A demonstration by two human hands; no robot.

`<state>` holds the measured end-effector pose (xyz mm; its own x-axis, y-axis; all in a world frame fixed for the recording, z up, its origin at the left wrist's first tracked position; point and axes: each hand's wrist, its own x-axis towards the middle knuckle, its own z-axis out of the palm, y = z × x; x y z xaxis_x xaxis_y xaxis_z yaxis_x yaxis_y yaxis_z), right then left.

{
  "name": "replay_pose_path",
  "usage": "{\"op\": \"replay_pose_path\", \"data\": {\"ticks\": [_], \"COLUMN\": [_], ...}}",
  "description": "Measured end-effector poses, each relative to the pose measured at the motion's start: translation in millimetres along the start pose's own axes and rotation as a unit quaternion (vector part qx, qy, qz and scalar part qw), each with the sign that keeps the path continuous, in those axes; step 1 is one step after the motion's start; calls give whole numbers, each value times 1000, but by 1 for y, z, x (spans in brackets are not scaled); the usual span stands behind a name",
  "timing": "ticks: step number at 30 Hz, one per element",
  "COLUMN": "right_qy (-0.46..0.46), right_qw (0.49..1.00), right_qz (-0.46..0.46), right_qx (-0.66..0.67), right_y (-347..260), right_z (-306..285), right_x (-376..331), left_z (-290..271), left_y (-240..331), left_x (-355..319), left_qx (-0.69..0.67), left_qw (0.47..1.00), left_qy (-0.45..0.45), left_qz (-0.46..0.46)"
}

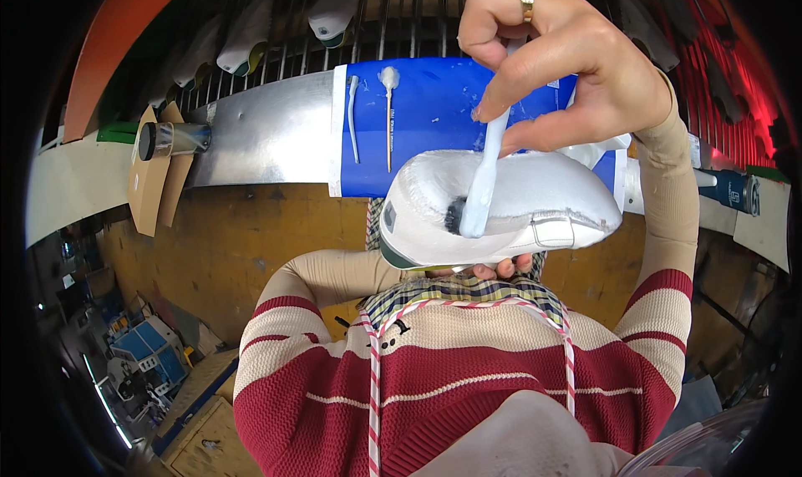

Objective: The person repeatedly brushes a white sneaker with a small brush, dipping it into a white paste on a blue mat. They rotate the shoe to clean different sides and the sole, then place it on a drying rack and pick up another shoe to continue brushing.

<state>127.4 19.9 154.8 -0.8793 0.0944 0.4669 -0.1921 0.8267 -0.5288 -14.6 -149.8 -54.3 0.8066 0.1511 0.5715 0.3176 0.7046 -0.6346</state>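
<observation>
A white shoe upper (568, 185), with a dark green edge at its heel, lies on its side above my lap. My left hand (504, 268) is closed around it from below; only some fingertips show past its lower edge, the rest being hidden. In my right hand (585, 68) is a white toothbrush (487, 176), pinched between thumb and fingers and pointing down. Its dark bristles touch the upper near the opening.
A blue sheet (447, 118) covers part of the metal ledge (267, 130), bearing another toothbrush (352, 118) and a white-tipped wooden stick (389, 114). A clear jar (180, 139) stands left, near cardboard (154, 176). More shoes (245, 47) rest on rollers behind; a dark bottle (731, 191) lies right.
</observation>
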Motion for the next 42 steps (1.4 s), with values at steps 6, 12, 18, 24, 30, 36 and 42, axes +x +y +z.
{"op": "replay_pose_path", "data": {"ticks": [6,12,18,24,30,36,42], "right_qy": [-1,268,328,382,279,343,362], "right_qw": [999,903,842,742,865,826,794], "right_qz": [24,275,278,234,132,263,231], "right_qx": [-32,-193,-327,-498,-397,-362,-431], "right_y": [-19,-88,-66,13,-50,-34,1], "right_z": [-4,44,88,36,86,55,50], "right_x": [-9,-40,-52,-60,-58,-72,-63], "left_z": [41,88,96,66,71,79,80], "left_y": [-17,3,46,44,46,46,36], "left_x": [14,19,-5,-18,-15,-13,-8], "left_qx": [173,450,578,586,596,605,596], "left_qw": [971,806,635,599,579,562,555], "left_qy": [59,153,237,253,262,257,250], "left_qz": [153,353,454,483,490,503,523]}}
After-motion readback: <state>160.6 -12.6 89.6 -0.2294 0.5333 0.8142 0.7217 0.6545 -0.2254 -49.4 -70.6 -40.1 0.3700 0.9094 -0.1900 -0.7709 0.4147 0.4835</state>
